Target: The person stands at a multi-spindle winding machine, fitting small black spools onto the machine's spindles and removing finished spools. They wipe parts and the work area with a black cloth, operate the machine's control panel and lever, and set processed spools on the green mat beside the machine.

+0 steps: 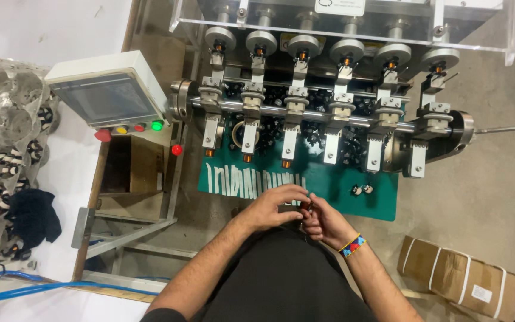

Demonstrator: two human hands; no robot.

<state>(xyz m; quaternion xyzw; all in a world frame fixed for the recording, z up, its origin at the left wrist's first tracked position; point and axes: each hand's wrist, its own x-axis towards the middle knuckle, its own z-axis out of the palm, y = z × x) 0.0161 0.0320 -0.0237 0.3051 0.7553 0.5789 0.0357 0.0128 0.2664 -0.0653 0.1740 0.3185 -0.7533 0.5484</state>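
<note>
A: How are the hands positioned?

B: The left hand [276, 206] and right hand [323, 219] are brought together, fingers pinched on a small dark part [306, 207]; its kind cannot be told.

A: Where is the part located?

B: It is held at 6 o'clock of the green mat [329, 182]. The winding machine [329, 113] is seen at 12 o'clock, the control box [108, 95] at 10 o'clock.

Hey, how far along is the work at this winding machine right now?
Three spindles at the left of the machine carry copper-wound coils. Both hands, left and right, pinch a small part I cannot make out. The three right spindles look bare. Two small bobbins lie on the green mat.
</note>
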